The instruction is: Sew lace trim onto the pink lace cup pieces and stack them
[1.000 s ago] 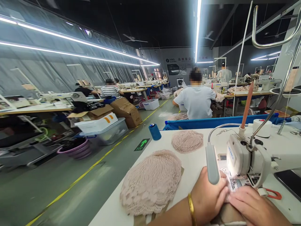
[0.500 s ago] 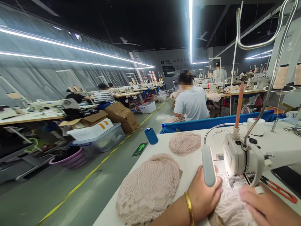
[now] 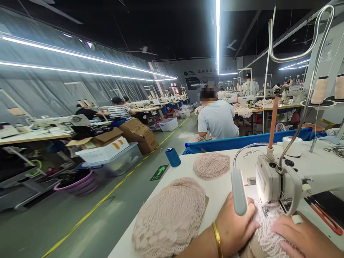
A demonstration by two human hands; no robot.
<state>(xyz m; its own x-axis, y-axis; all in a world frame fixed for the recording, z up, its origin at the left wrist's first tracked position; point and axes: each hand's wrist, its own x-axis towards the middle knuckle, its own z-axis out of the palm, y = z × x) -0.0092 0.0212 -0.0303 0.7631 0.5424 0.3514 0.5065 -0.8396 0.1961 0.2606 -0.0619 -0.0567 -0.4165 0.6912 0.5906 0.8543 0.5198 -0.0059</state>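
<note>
Looking from nine o'clock across, you have a large pile of pink lace pieces (image 3: 170,218) on the white table (image 3: 223,190), with a smaller lace pile (image 3: 211,165) at twelve o'clock of it and a blue thread cone (image 3: 172,157) at the table's far edge. Your left hand (image 3: 235,231), gold bangle on the wrist, lies flat with fingers pressing down on the lace piece (image 3: 266,233) under the sewing machine (image 3: 287,179); the grey lamp head (image 3: 239,191) hangs just above the knuckles. At three o'clock of it, your right hand (image 3: 303,238) presses the same lace flat, fingers spread, gripping nothing. Red-handled snips (image 3: 326,218) lie beyond.
</note>
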